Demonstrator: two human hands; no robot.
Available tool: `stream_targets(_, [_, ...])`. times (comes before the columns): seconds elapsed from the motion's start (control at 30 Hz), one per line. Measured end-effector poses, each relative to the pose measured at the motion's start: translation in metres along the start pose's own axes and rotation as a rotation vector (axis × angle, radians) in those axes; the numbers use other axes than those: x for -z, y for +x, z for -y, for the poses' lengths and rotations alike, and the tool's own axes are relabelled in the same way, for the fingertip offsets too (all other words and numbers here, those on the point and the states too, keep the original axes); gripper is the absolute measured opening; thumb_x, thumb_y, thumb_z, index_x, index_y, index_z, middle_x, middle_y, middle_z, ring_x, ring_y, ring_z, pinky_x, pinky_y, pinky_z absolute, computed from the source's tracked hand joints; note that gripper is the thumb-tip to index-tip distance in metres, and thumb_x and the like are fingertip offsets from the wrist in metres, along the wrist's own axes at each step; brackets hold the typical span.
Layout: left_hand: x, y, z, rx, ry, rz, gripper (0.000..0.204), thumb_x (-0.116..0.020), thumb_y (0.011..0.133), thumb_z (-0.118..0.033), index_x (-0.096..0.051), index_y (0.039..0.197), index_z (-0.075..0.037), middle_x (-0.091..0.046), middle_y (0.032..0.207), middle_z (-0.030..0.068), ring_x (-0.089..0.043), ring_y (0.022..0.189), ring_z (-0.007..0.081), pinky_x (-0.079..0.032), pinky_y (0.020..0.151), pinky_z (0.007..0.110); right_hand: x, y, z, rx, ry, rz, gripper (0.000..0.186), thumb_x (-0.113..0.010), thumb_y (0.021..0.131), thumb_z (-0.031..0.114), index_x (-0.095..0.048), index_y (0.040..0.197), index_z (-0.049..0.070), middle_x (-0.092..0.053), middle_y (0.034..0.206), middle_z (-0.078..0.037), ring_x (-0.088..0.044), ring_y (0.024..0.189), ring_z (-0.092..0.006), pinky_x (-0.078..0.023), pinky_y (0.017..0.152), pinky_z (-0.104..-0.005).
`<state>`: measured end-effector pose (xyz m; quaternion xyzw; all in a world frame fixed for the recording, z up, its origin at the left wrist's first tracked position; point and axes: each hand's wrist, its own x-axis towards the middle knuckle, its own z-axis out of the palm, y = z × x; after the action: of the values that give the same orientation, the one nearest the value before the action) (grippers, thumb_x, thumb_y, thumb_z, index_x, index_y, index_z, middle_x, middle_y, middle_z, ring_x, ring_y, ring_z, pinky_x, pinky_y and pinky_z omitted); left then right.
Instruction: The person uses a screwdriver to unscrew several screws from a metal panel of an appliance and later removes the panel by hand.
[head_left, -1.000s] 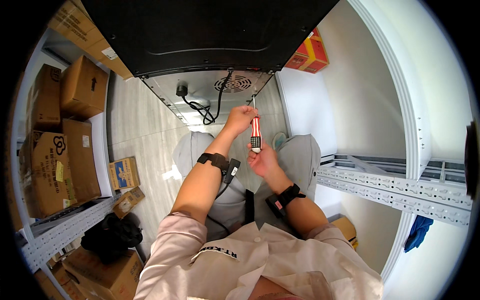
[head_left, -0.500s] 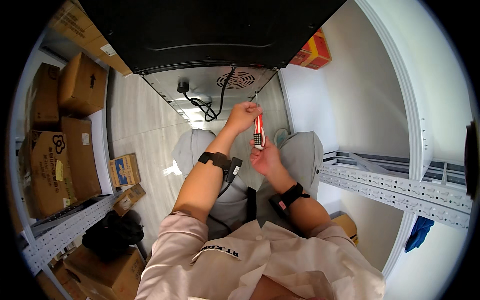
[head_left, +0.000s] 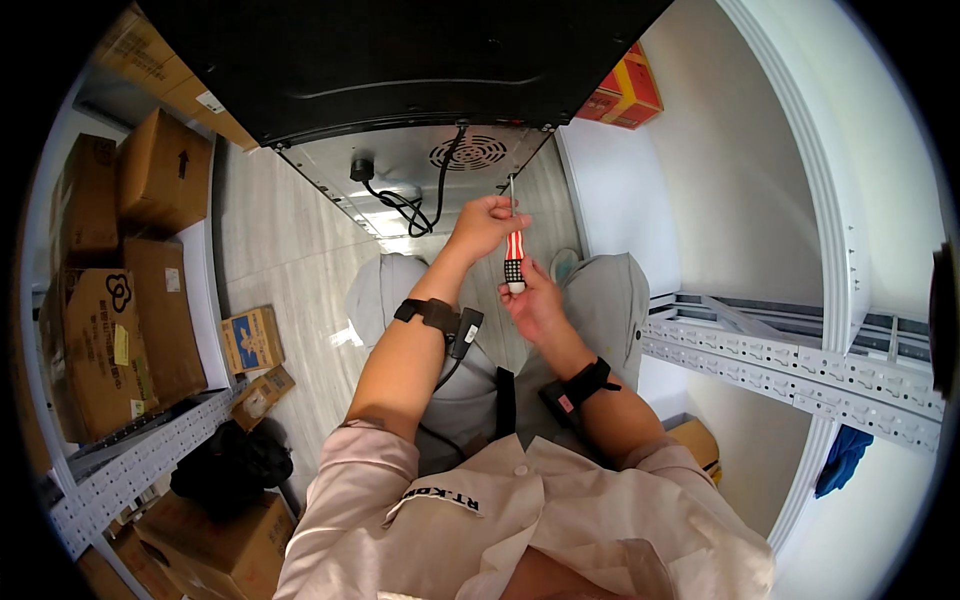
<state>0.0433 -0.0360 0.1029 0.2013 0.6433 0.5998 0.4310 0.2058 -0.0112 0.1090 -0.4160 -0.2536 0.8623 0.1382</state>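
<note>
A screwdriver (head_left: 515, 250) with a red, white and checkered handle stands lengthwise in front of me, its shaft reaching the right edge of a silver rear panel (head_left: 330, 170) on a black appliance (head_left: 420, 60). My left hand (head_left: 486, 222) is closed around the screwdriver where shaft meets handle. My right hand (head_left: 532, 298) grips the handle's white-capped end from below, fingers curled. The panel carries a round slotted vent (head_left: 468, 152) and a looped black cord (head_left: 437, 200), with a black plug (head_left: 362, 170) at its left.
Cardboard boxes (head_left: 165, 170) sit on the left shelving. A red and yellow box (head_left: 620, 95) is at the back right. Perforated white rack beams (head_left: 760, 365) run along the right, with blue cloth (head_left: 842, 460) below. A black bag (head_left: 230, 465) lies at lower left. My bent knees flank my forearms.
Both hands and the screwdriver have shifted slightly up toward the panel. My right fingers have changed their position on the handle's end.
</note>
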Motion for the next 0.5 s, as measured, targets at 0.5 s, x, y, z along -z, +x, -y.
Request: stream_targets(0.5, [0.008,0.002,0.005,0.031,0.112,0.07,0.052,-0.079,0.079,-0.03,-0.06,0.118,-0.001,-0.067,0.096,0.0038,-0.063,0.082,0.0125,-0.048,0.066,0.025,-0.001,-0.007,-0.005,0.213,-0.461,-0.026,0.033,-0.059,0.096,0.026,-0.047,0.121,0.008,-0.057,0.083,-0.001,-0.058,0.063,-0.011,-0.046,0.053,-0.0252])
